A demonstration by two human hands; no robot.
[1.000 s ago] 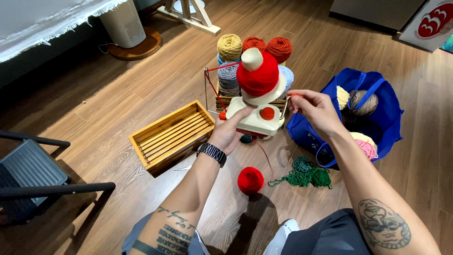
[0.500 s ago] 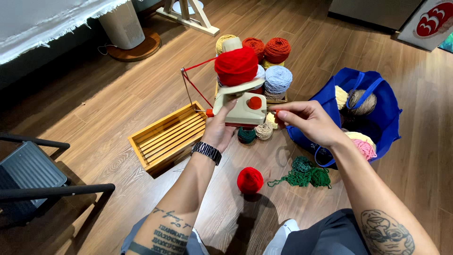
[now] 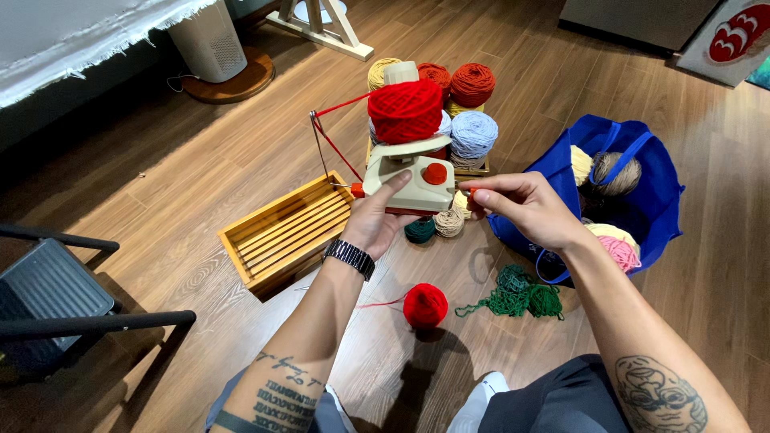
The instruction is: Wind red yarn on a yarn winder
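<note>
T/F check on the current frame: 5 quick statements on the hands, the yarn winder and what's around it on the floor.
1. The left hand holds up the cream yarn winder by its base. True.
2. The yarn wound on the winder is blue. False: the wound yarn is red.
3. The right hand pinches the small handle at the winder's right side. True.
4. The wooden crate is full of yarn balls. False: its slatted inside shows no yarn.
5. The loose red yarn ball sits in the blue bag. False: it lies on the wood floor, beside a green yarn tangle.
</note>
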